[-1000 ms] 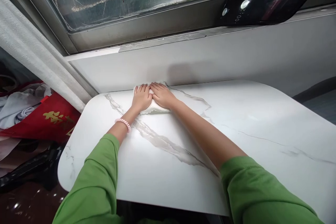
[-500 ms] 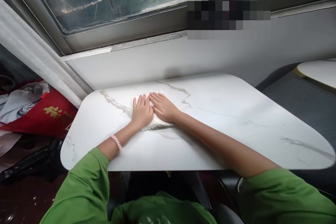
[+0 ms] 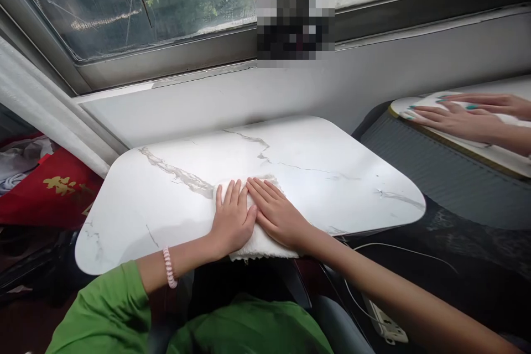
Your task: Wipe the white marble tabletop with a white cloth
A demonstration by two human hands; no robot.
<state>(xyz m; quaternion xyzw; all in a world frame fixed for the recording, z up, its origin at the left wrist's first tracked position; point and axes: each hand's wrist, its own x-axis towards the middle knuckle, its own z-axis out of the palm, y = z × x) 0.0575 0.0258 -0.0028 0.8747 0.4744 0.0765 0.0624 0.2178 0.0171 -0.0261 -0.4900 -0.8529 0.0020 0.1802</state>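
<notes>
Both hands press flat on a white cloth [image 3: 265, 238] that lies on a white marbled table [image 3: 174, 215]. My left hand [image 3: 234, 218] has its fingers stretched forward over the left part of the cloth. Beside it, my right hand [image 3: 277, 213] rests on the right part, fingers straight and pointing ahead and left. The two hands almost meet at the thumbs. The cloth's near edge reaches the table's front edge and seems to hang slightly over it. A pink coiled band [image 3: 169, 267] circles my left wrist.
On the right, another person's hands [image 3: 464, 116] press a white cloth on a second table [image 3: 477, 155]. A red bag [image 3: 45, 193] with gold characters is at the left. A window [image 3: 166, 5] runs behind the table. A cable and a white power strip [image 3: 388, 323] lie below right.
My hands and the cloth have slid toward me, from the middle of the table to its front edge. The view has shifted right, and another person's hands have come into it.
</notes>
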